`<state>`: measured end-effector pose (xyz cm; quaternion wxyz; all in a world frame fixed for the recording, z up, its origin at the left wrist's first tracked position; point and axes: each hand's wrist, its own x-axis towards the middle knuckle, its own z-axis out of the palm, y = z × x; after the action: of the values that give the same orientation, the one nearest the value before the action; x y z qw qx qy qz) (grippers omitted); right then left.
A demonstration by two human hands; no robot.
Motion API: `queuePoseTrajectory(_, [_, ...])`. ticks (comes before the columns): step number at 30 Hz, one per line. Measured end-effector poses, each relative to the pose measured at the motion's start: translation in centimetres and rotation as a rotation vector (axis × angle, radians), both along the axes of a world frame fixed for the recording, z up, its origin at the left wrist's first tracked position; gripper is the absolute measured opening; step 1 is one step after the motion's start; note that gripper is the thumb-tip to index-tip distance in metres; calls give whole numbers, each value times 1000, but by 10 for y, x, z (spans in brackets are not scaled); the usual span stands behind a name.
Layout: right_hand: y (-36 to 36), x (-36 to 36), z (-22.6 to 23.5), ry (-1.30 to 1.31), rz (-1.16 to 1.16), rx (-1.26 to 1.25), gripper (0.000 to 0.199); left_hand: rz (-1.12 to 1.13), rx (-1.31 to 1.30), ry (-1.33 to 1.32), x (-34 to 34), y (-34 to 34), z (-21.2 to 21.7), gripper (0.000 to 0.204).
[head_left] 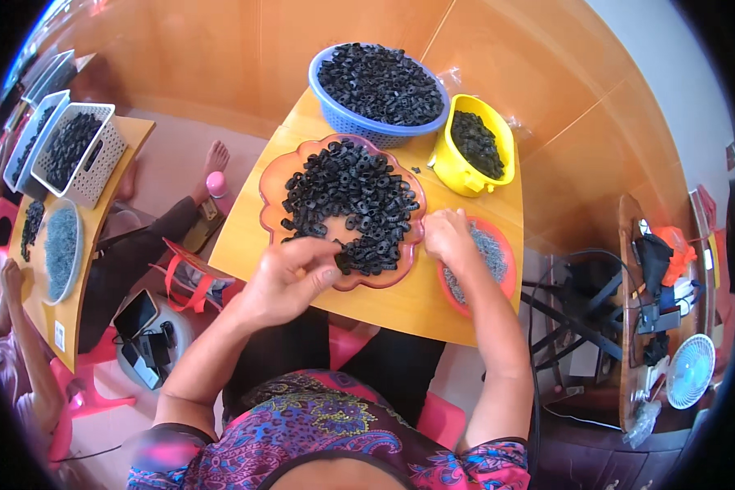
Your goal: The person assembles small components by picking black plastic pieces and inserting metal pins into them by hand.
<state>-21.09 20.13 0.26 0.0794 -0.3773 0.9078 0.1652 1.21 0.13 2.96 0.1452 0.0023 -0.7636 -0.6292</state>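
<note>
Few screws [492, 249] show beneath right hand [447, 237].

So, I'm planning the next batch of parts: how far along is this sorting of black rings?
Possibly done: the yellow tub holds black pieces, though which pile is finished can't be told. In hand: the left hand pinches at a ring at the edge of the pink scalloped tray; the right hand reaches into the small red dish of grey metal bits. Left: the tray's heap and a full blue basin.
</note>
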Motion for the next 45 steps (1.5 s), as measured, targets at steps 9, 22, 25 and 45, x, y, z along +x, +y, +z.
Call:
queuePoseTrajectory(9, [15,-7,-15,-5,-78,-449,15,-118,-720,134,-61,-31,-23,20])
queuePoseTrajectory(22, [28,89,15,-544,-319,-1449,8,-379,-754,-149,-95,-25,-39,18])
queuePoseTrajectory(25, [21,97,14,-706,-305,-1558,9,-250,-252,-190,-80,-15,-22,19])
queuePoseTrajectory(45, [-4,122,2,-729,-198,-1583,11,-315,-209,-101,-60,-6,-21,20])
